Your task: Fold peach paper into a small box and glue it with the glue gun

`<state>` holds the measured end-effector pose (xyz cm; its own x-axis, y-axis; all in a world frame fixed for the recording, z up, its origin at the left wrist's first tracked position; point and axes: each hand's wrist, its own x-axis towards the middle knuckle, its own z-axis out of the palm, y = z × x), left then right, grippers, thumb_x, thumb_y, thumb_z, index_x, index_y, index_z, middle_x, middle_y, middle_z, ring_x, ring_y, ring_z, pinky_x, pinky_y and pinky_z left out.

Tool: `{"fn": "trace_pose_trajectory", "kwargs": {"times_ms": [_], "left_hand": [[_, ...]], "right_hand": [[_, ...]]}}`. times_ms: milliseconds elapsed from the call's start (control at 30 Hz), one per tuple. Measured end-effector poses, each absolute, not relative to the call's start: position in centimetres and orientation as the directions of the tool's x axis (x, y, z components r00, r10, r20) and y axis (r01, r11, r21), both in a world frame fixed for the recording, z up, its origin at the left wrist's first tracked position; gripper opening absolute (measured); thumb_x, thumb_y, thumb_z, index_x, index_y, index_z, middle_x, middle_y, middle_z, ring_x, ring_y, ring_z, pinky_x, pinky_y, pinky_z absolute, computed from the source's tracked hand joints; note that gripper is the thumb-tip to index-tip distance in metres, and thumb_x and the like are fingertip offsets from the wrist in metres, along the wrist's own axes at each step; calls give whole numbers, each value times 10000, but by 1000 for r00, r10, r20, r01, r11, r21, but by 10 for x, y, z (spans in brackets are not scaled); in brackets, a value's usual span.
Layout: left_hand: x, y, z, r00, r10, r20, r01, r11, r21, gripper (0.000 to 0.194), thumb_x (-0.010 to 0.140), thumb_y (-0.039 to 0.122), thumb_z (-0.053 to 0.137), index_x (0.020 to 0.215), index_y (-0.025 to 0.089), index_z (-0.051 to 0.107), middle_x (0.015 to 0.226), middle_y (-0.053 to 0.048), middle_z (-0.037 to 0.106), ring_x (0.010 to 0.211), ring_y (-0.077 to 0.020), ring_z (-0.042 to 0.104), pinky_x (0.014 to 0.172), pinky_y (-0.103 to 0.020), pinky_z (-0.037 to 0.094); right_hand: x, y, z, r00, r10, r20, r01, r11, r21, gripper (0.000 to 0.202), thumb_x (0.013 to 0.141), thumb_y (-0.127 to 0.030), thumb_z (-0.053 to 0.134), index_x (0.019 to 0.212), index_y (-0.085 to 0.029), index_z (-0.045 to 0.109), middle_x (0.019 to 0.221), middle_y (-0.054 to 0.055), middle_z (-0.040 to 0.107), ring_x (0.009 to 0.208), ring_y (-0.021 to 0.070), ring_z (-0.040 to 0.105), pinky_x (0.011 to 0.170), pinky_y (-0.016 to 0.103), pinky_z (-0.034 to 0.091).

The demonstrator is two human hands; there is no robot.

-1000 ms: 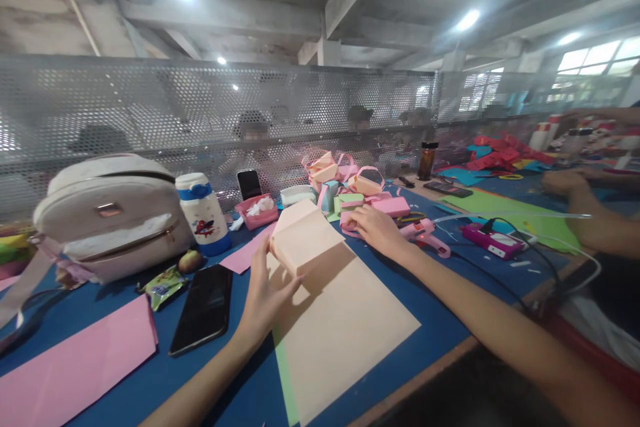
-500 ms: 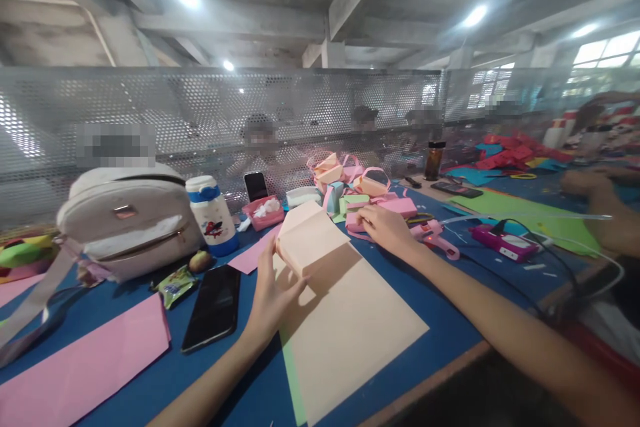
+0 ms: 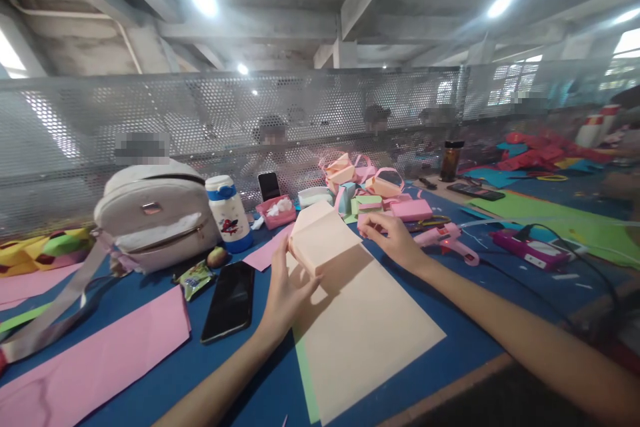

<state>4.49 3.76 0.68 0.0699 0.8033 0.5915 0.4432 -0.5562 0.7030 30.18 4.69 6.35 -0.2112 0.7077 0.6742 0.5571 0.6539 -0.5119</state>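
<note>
A folded peach paper box (image 3: 325,237) is gripped at its left side and near corner by my left hand (image 3: 291,287). It hangs tilted above a large peach sheet (image 3: 385,327), which lies on a green sheet (image 3: 306,373). My right hand (image 3: 393,238) is just right of the box, thumb and fingertips drawn together near its flap; whether anything is between them is too small to tell. Behind that hand sit pink paper boxes (image 3: 411,209), and to its right lies a pink glue gun (image 3: 445,237).
On the left are a white backpack (image 3: 155,227), a bottle (image 3: 230,217), a black phone (image 3: 229,300) and pink paper (image 3: 100,360). A purple power strip (image 3: 530,249) with cables lies right. A perforated metal screen (image 3: 310,107) stands behind the blue table (image 3: 450,310).
My right hand has come down and nearer to the box's right flap, away from the pink boxes. My left hand still holds the box. The whole view has shifted slightly.
</note>
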Motion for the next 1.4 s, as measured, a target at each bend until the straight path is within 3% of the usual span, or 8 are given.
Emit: {"fn": "trace_pose_trajectory", "kwargs": {"times_ms": [67,167,267,367,533,733,1167,1400], "left_hand": [[45,38,7,71,801,595,441,-560,701,846,765,393,745,1480,268,311,1499,-130,401,1438,-335,339,1176,-543,282],[46,38,6,80,796,600,431,-570,700,850,766,395,748,1482,264,309,1522,-135,376,1441,-331,335,1185,-541,259],[45,39,6,85,796,599,431,-571,698,858,768,410,745,1488,260,303,1509,-137,389,1438,-332,339,1189,-544,245],[45,40,6,85,796,599,439,-569,695,852,772,422,736,1488,258,304,1502,-137,395,1427,-338,353,1187,-551,247],[45,41,6,86,790,606,437,-577,690,847,771,422,733,1484,248,310,1490,-146,407,1422,-341,358,1183,-557,253],[45,41,6,74,790,608,441,-573,691,823,767,429,738,1466,256,340,1457,-137,440,1419,-347,368,1177,-568,266],[43,43,5,94,784,614,464,-580,669,847,769,428,742,1475,247,310,1454,-142,442,1412,-351,377,1158,-559,304],[43,41,6,97,789,606,466,-574,673,835,771,430,742,1470,244,324,1441,-144,457,1412,-349,376,1160,-560,301]], "right_hand": [[298,45,63,-219,736,641,478,653,-587,262,948,-299,516,744,-180,628,750,26,684,726,163,633,663,250,474],[301,48,64,-216,754,620,496,632,-596,215,917,-297,578,819,-168,720,837,56,750,786,187,679,696,268,505],[314,55,69,-201,786,584,702,532,-474,151,886,-242,620,885,-174,755,901,58,769,788,180,688,698,259,510],[328,62,75,-195,826,528,833,423,-355,83,837,-201,694,787,-200,760,895,31,764,823,175,675,706,245,482],[339,66,69,-231,897,376,933,314,-174,112,767,-145,765,685,-222,770,835,31,758,884,216,667,669,245,442],[342,70,62,-245,934,260,968,250,16,148,754,-76,730,724,-206,795,826,81,759,948,257,663,712,264,462],[339,70,61,-257,941,218,963,230,141,117,763,-120,714,739,-199,798,800,91,761,867,244,696,709,270,488],[336,68,58,-318,918,236,942,276,193,174,850,-127,615,811,-158,782,910,143,748,955,276,662,764,311,482]]}}
